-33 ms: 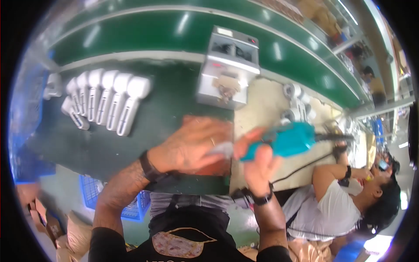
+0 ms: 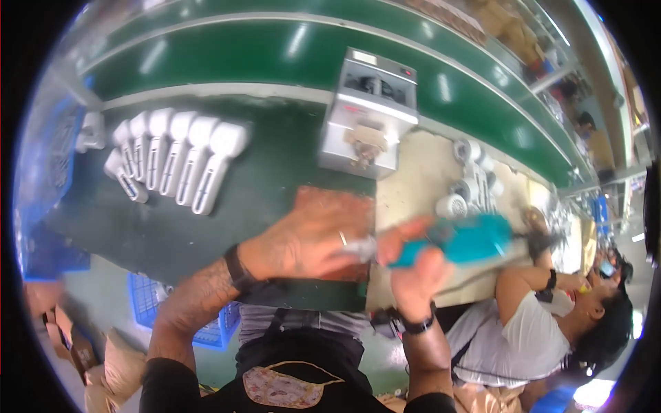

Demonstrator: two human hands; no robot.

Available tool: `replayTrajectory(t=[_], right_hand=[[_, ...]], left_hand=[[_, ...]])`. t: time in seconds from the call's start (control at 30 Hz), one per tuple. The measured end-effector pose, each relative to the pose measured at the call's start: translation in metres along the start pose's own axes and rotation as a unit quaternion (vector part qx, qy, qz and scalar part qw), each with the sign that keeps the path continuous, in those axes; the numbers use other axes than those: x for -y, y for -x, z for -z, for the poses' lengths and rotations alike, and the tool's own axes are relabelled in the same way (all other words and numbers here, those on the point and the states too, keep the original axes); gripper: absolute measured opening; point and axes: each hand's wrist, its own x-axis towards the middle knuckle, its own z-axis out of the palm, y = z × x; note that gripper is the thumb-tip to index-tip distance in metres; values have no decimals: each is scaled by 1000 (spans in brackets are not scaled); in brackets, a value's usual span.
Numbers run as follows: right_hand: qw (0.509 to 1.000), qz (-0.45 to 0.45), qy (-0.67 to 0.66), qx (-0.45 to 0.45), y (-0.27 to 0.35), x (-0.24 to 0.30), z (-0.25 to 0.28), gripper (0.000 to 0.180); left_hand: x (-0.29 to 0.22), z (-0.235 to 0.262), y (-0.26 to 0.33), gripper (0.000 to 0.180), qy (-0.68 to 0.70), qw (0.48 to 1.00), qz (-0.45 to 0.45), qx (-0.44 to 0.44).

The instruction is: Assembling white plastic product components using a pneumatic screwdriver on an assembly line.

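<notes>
Over the reddish mat [image 2: 337, 199] at the table's front, my left hand [image 2: 303, 241] is closed around a small whitish-grey part [image 2: 361, 248], blurred and mostly hidden by the fingers. To its right my right hand [image 2: 416, 275] grips a teal corded power tool [image 2: 468, 241] that lies roughly level, its left end close to the whitish part. Motion blur hides whether the tool touches that part. At the left of the table, several white pieces [image 2: 182, 155] with rounded heads and long slotted handles lie side by side in a row.
A grey metal box machine [image 2: 368, 113] stands behind my hands. More white-grey round-headed parts [image 2: 471, 179] lie at the back right. Blue crates [image 2: 141, 303] sit below and at the left. A co-worker [image 2: 516, 316] in a white shirt works close on the right.
The teal tool has shifted slightly right and down with my right hand. Much of the scene has slid a little rightward as the view moved. Both grips are unchanged.
</notes>
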Motion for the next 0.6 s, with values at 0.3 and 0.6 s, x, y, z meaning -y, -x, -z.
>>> replayTrajectory(t=[0.3, 0.6], right_hand=[[985, 147, -28, -83, 49, 45, 39, 63], [990, 93, 30, -100, 54, 41, 64, 69]], left_hand=[[-16, 37, 60, 33, -108, 947, 247, -172], [-34, 20, -20, 32, -137, 968, 168, -128]])
